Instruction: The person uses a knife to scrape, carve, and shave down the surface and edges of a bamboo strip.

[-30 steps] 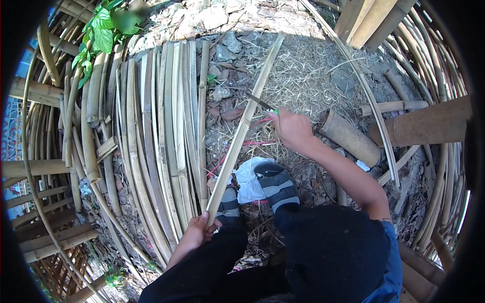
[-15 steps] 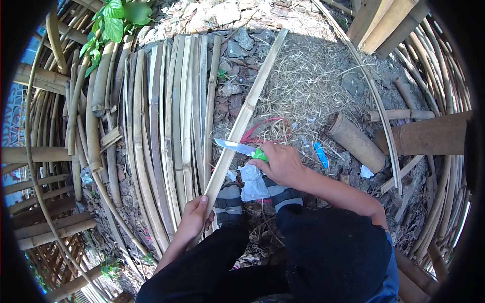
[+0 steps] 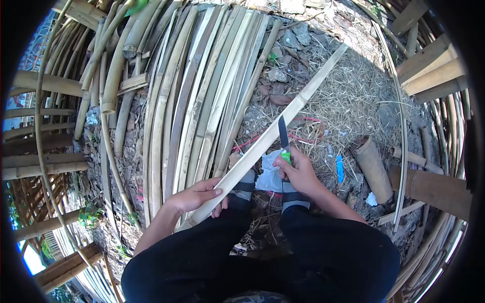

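Observation:
A long pale bamboo strip (image 3: 262, 141) slants from my lap up to the far right. My left hand (image 3: 199, 196) grips its lower part, thumb on top and fingers curled beneath. In my right hand (image 3: 299, 171) is a knife (image 3: 284, 135) with a bright green handle, held with its dark-looking blade pointing up and away. The blade tip lies at the strip's right edge, near its middle; whether it touches is hard to tell. White crumpled plastic (image 3: 269, 174) lies on the ground between my feet, just left of my right hand.
Many split bamboo strips (image 3: 202, 111) lie side by side at left. To the right are a short bamboo tube (image 3: 372, 169), a blue wrapper (image 3: 340, 168) and a heap of shavings (image 3: 348, 96). Bamboo fencing (image 3: 45, 121) stands along the left, and a thick bamboo pole (image 3: 429, 191) juts in from the right.
The knife has gone from lying across the strip to pointing away at its right edge. The strip now slants further right. My view has shifted, moving the surroundings within the picture.

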Demonstrator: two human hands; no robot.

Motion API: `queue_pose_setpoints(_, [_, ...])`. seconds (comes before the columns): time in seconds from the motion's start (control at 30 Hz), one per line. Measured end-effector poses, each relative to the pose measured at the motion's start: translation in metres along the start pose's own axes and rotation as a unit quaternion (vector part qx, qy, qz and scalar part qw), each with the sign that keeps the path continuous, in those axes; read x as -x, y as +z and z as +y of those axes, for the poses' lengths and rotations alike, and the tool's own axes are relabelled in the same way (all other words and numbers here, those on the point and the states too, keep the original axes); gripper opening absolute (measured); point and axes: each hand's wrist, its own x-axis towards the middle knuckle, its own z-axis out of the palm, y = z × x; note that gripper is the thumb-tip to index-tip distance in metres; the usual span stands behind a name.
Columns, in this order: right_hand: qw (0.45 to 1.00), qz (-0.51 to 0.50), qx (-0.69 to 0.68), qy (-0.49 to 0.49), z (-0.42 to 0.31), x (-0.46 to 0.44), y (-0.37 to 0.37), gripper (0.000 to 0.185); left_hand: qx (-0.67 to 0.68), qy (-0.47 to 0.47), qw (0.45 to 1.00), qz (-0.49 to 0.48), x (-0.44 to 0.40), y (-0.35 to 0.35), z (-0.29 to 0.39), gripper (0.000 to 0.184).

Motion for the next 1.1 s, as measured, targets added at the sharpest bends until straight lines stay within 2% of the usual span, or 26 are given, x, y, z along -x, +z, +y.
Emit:
queue_pose_setpoints(0.1, [0.996,-0.069,-0.059,-0.001,0.004,0.003,0.007,0.031,0.009,0.02,0.999,0.03,-0.005,0.006,0.009,0.029])
queue_pose_setpoints(0.17, [0.993,-0.1,-0.046,-0.032,0.007,0.005,0.014,0.033,-0.075,0.075,0.993,0.051,-0.016,0.009,0.018,0.025])
queue_pose_setpoints(0.23, [0.986,-0.16,-0.035,-0.014,0.0,0.008,0.022,0.031,-0.058,0.075,0.995,0.041,-0.026,0.011,0.028,0.024])
queue_pose_setpoints(0.37, [0.983,-0.161,-0.075,0.05,0.016,-0.002,0.025,0.027,-0.057,0.075,0.994,0.047,-0.047,0.009,0.031,0.027])
queue_pose_setpoints(0.43, [0.983,-0.163,-0.074,0.037,0.023,-0.005,0.022,0.033,-0.048,0.074,0.994,0.058,-0.054,0.006,0.027,0.03])
queue_pose_setpoints(0.47, [0.984,-0.14,-0.099,0.044,0.024,-0.005,0.021,0.034,-0.038,0.063,0.996,0.042,-0.054,0.003,0.026,0.039])
queue_pose_setpoints(0.5, [0.984,-0.118,-0.124,0.052,0.026,-0.005,0.02,0.035,-0.037,0.062,0.996,0.042,-0.049,0.002,0.026,0.039])
queue_pose_setpoints(0.67, [0.994,-0.054,-0.084,0.044,0.022,-0.007,0.014,0.036,0.04,0.028,0.999,-0.004,-0.01,-0.009,0.006,0.052])
queue_pose_setpoints(0.77, [0.993,-0.102,-0.064,-0.01,0.024,-0.006,0.02,0.034,0.029,0.035,0.999,-0.007,-0.002,-0.006,-0.003,0.048])
queue_pose_setpoints(0.8, [0.989,-0.134,-0.063,0.03,0.008,-0.001,0.024,0.033,0.056,0.056,0.996,0.029,-0.002,0.002,0.0,0.043])
queue_pose_setpoints(0.83, [0.989,-0.134,-0.063,0.03,0.002,0.001,0.029,0.033,0.056,0.056,0.996,0.03,-0.003,0.006,0.003,0.043])
queue_pose_setpoints(0.9, [0.972,-0.222,-0.057,0.055,-0.004,0.003,0.037,0.034,0.073,0.04,0.994,0.071,-0.008,0.009,0.012,0.044])
queue_pose_setpoints(0.93, [0.969,-0.241,-0.05,0.032,0.0,0.002,0.04,0.036,0.071,0.04,0.994,0.069,-0.01,0.012,0.017,0.044])
queue_pose_setpoints(1.1, [0.976,-0.202,-0.08,0.013,-0.029,0.008,0.026,0.038,-0.016,0.051,0.994,0.094,0.013,0.029,0.039,0.049])
